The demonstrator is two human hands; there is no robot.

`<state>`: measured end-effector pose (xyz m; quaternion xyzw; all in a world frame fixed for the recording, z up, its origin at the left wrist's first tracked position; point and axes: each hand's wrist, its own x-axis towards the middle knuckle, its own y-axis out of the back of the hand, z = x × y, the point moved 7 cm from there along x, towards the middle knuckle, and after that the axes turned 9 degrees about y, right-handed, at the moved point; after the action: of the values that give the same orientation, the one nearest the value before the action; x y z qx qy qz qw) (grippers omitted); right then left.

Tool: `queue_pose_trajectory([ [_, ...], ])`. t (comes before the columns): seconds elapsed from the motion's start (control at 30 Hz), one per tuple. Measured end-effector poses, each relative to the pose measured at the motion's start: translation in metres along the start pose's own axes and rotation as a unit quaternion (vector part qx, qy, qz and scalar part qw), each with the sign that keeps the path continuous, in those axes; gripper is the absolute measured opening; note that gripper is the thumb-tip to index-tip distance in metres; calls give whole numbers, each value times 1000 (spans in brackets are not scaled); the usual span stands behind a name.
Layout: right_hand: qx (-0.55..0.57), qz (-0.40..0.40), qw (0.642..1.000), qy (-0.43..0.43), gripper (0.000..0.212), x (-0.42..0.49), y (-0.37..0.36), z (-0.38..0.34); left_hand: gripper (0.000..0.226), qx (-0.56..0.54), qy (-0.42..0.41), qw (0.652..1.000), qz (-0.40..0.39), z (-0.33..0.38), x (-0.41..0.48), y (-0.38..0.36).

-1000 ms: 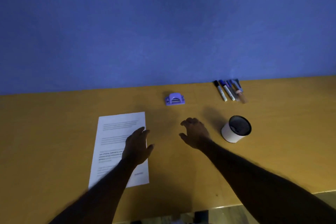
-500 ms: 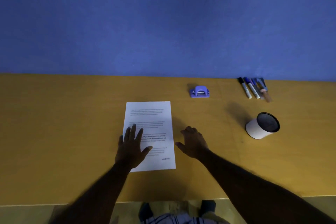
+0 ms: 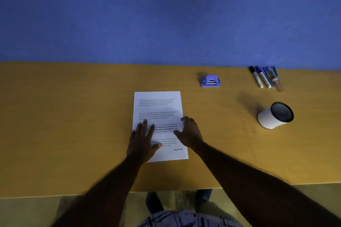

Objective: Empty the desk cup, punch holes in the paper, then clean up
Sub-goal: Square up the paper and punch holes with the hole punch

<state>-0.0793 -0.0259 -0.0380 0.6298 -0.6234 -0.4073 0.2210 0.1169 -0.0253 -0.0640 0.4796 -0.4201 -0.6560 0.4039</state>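
We see a printed sheet of paper (image 3: 158, 108) lying flat on the yellow-brown desk (image 3: 73, 116), its long sides running away from us, with a line of bold text across the middle and the word "RECEIVED" near its lower right corner. The left hand (image 3: 143, 142) lies palm-down on the sheet's lower left part, with straight fingers (image 3: 145, 127) pointing away from us and the thumb spread to the right. It holds nothing and simply rests on the page. The right hand (image 3: 190, 134) sits at the sheet's right edge with its fingers spread and loosely bent and nothing clasped in them. Its thumb reaches over the printed area, but the dim light and blur leave us unsure whether the fingertips actually touch the paper.

Beyond the sheet and a little to the right stands a small purple hole punch (image 3: 210, 80), apart from the page. Farther right, close to the blue wall (image 3: 166, 14), a cluster of markers (image 3: 265, 78) lies side by side on the desk. Between them and us the white desk cup (image 3: 275, 116) lies on its side, its dark mouth turned up and to the right — nothing shows inside it. At the bottom edge, below the desk, we make out a piece of checked cloth (image 3: 184, 219).
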Motion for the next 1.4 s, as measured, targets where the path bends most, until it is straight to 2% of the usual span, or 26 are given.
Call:
queue_pose_trajectory([
  [0.1, 124, 28, 987, -99, 61, 7, 3, 4, 86, 4, 0, 1000, -1, 0, 1, -1],
  [0.2, 246, 33, 951, -184, 48, 11, 0, 11, 87, -1, 3, 1000, 4, 0, 1, -2],
  [0.33, 361, 29, 903, -231, 24, 17, -3, 14, 87, -9, 2, 1000, 11, -1, 1, -3],
  [0.4, 404, 20, 880, -248, 18, 20, -4, 13, 87, -12, 1, 1000, 11, -1, 0, -3],
  [0.47, 391, 0, 886, -248, 22, 24, -4, 13, 88, -16, 1, 1000, 11, -1, 0, -3],
  [0.6, 278, -23, 940, -199, 21, 32, 0, 15, 88, -15, 2, 1000, 11, 0, 0, -2],
  [0.67, 262, -35, 949, -172, 21, 32, 1, 15, 88, -10, 4, 1000, 9, 0, -1, -2],
  [0.9, 337, -41, 928, -152, 17, 27, -4, 16, 91, -28, -7, 1000, -1, 1, 1, 5],
  [1.0, 370, -34, 915, -159, 19, 24, -6, 20, 90, -92, 3, 995, 34, -9, 1, 22],
  [1.07, 395, -24, 902, -172, 23, 21, -5, 27, 85, -161, 54, 984, 58, -24, 0, 33],
  [1.13, 415, -12, 892, -179, 29, 18, -1, 33, 80, -228, 115, 962, 97, -39, -4, 44],
  [1.2, 440, 0, 880, -181, 33, 14, 6, 39, 74, -318, 175, 921, 141, -51, -12, 49],
  [1.27, 458, 12, 871, -180, 34, 10, 14, 46, 68, -468, 240, 838, 147, -55, -20, 45],
  [1.33, 472, 24, 863, -176, 35, 5, 23, 52, 65, -606, 303, 724, 129, -51, -29, 33],
  [1.37, 482, 31, 858, -175, 35, 3, 27, 55, 61, -646, 323, 681, 121, -45, -32, 30],
  [1.4, 495, 39, 850, -175, 34, 0, 31, 58, 54, -671, 328, 656, 106, -36, -34, 26],
])
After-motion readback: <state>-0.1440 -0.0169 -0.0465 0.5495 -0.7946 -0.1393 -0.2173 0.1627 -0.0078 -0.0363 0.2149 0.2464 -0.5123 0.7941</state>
